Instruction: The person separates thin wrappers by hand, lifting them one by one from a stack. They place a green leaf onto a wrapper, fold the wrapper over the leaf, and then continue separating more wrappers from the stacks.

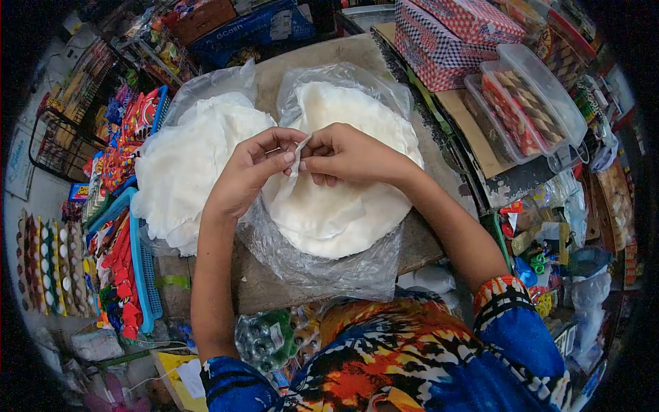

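Note:
Between my two hands is the edge of a thin white spring roll wrapper [298,159], pinched and lifted. My left hand [257,168] grips it with thumb and fingertips. My right hand [350,154] is closed on the same edge from the other side. Below the hands lies a round stack of wrappers [357,213] on a clear plastic bag [322,264]. A looser pile of wrappers [189,165] is left of my left hand, also on plastic. How much of the lifted wrapper is free of the stack is hidden by my hands.
Everything rests on a worn wooden table [257,281]. Blue baskets [144,275] of colourful packets stand at the left, beside egg trays [58,268]. On the right are checkered boxes [446,48] and a clear plastic container [515,113] holding wafer sticks.

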Motion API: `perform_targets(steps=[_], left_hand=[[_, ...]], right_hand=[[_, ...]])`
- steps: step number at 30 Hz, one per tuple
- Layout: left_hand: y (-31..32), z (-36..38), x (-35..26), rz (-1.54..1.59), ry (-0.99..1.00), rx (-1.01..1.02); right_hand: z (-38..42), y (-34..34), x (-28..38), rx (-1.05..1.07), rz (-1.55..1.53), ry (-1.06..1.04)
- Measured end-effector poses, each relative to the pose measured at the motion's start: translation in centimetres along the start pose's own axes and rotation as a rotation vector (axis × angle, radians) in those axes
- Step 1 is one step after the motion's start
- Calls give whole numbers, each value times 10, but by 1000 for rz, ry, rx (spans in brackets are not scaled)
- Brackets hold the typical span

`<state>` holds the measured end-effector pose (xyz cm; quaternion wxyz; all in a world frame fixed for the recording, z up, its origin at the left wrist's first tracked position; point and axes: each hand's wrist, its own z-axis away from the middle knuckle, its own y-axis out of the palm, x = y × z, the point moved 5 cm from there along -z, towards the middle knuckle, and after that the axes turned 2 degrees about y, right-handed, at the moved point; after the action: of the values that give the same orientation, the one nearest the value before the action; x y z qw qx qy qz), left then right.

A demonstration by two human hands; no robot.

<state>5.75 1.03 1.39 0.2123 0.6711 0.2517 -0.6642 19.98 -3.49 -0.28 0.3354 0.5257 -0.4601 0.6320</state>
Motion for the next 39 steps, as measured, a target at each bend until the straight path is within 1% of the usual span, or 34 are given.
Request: perform_targets(steps=[15, 21, 34, 36, 39], left_hand=[[-1, 1, -4, 30, 1, -37], [-1, 1, -4, 22, 3, -23], [2, 0, -2, 4, -10, -31], [1, -1, -1, -15, 16, -16], [1, -1, 1, -2, 15, -14]], right_hand=[[0, 2, -2, 18, -3, 36], [0, 1, 0, 32, 22, 19], [1, 0, 0, -20, 66, -32], [1, -1, 0, -33, 76, -34], [2, 0, 1, 12, 111, 16]])
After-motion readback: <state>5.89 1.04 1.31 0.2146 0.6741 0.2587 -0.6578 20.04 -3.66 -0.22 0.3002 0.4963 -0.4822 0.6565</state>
